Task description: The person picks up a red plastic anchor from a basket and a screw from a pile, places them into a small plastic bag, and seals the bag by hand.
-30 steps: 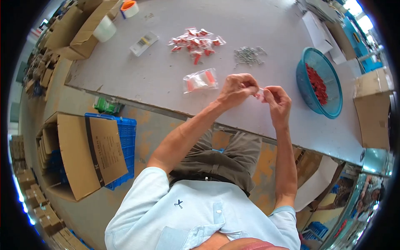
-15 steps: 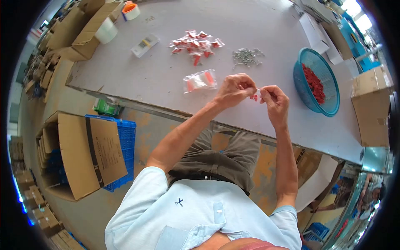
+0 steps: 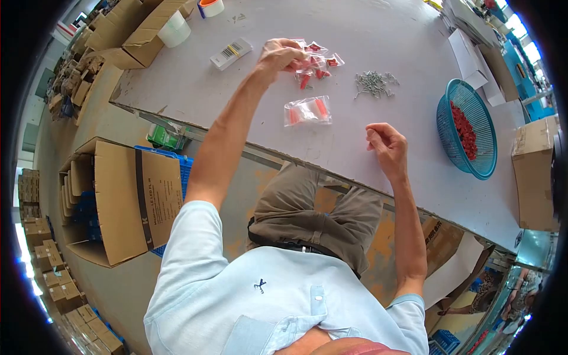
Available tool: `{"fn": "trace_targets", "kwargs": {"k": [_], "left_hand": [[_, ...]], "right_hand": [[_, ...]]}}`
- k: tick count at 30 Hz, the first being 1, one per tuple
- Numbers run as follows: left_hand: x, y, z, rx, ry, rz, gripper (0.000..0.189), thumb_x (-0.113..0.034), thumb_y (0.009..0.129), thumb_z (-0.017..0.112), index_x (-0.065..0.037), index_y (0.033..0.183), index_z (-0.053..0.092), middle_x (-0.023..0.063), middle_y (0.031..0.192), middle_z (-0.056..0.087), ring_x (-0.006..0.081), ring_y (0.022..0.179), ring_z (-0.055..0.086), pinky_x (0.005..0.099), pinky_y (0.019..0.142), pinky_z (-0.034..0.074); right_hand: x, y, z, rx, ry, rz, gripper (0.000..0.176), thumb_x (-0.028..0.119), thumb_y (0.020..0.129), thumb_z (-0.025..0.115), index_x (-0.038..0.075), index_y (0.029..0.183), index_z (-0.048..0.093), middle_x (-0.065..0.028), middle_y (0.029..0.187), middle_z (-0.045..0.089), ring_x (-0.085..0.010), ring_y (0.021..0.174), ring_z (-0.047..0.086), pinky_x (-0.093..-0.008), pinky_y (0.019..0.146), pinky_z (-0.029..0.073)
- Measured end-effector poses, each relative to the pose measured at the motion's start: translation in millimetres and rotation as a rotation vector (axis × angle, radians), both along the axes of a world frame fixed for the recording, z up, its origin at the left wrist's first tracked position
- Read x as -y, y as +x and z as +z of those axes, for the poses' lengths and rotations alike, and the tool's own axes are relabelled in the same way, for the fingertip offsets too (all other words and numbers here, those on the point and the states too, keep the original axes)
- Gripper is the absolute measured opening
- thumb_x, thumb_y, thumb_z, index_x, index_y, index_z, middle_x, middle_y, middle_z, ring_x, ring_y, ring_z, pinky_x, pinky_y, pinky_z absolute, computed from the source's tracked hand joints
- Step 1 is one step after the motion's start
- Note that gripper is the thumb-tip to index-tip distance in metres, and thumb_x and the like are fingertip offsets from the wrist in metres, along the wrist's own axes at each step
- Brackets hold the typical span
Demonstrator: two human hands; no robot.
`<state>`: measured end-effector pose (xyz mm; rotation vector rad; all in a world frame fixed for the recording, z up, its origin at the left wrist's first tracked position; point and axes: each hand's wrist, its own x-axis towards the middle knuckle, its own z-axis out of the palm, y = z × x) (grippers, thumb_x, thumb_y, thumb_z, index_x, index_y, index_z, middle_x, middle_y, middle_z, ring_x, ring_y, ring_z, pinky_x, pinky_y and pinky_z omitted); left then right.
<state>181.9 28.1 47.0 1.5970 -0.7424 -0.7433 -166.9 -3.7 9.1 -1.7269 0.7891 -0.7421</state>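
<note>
My left hand (image 3: 278, 55) is stretched far out over the grey table (image 3: 195, 89), its fingertips pinched on a small clear bag with red parts at the edge of a pile of such bags (image 3: 316, 62). My right hand (image 3: 387, 144) hovers near the table's front edge, fingers loosely curled with nothing in them. A flat stack of clear bags (image 3: 307, 110) lies between the two hands. A heap of grey screws (image 3: 374, 83) lies beyond my right hand. To the right, a blue mesh basket (image 3: 445, 133) holds red plastic parts (image 3: 464, 129).
Cardboard boxes (image 3: 133, 26), two tape rolls (image 3: 175, 32) and a labelled white pack (image 3: 231, 53) sit at the table's far left. White sheets (image 3: 467, 53) and a carton (image 3: 535, 171) stand on the right. Below the table are an open carton (image 3: 118, 201) and a blue crate (image 3: 180, 165).
My hands, which together held a small bag in front of me, have parted. My left hand carried the bag out to the pile; my right hand stayed near the front edge.
</note>
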Motion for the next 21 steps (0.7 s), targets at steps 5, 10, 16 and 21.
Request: {"fn": "trace_targets", "kwargs": {"k": [5, 10, 16, 21], "left_hand": [[-36.8, -14.7, -12.5, 0.702, -0.245, 0.19, 0.025, -0.007, 0.082, 0.077, -0.006, 0.107, 0.078, 0.0101, 0.096, 0.076, 0.0199, 0.082, 0.073, 0.0325, 0.076, 0.06], [-101.5, -83.2, -26.3, 1.027, -0.256, -0.125, 0.026, -0.01, 0.079, 0.085, -0.009, 0.103, 0.078, 0.0085, 0.11, 0.073, 0.0291, 0.111, 0.065, 0.0431, 0.099, 0.052], [-115.7, -94.6, -49.4, 0.933, -0.179, -0.17, 0.024, -0.006, 0.082, 0.082, -0.007, 0.106, 0.078, 0.0088, 0.117, 0.07, 0.0305, 0.116, 0.062, 0.0421, 0.1, 0.053], [-116.2, -93.2, -54.3, 0.931, -0.196, -0.181, 0.024, -0.004, 0.083, 0.08, -0.007, 0.106, 0.079, 0.009, 0.116, 0.07, 0.0306, 0.116, 0.062, 0.0419, 0.102, 0.053]], "right_hand": [[0.9, 35.7, 7.2, -0.175, -0.106, 0.051, 0.016, 0.009, 0.096, 0.069, 0.0, 0.107, 0.076, -0.006, 0.081, 0.071, -0.011, 0.069, 0.065, -0.0279, 0.067, 0.054], [15.7, 76.8, 1.9, -0.281, -0.307, 0.134, 0.025, 0.016, 0.095, 0.069, 0.003, 0.115, 0.077, -0.0105, 0.087, 0.075, -0.0173, 0.074, 0.067, -0.0342, 0.072, 0.057], [20.3, 96.1, 9.1, -0.349, -0.012, 0.272, 0.024, 0.015, 0.095, 0.067, 0.007, 0.115, 0.078, -0.0071, 0.086, 0.073, -0.0134, 0.073, 0.066, -0.0315, 0.063, 0.053], [25.9, 96.9, 10.5, -0.187, 0.342, 0.345, 0.019, 0.012, 0.095, 0.067, 0.011, 0.11, 0.079, -0.0019, 0.079, 0.069, -0.0071, 0.061, 0.06, -0.0243, 0.048, 0.043]]}}
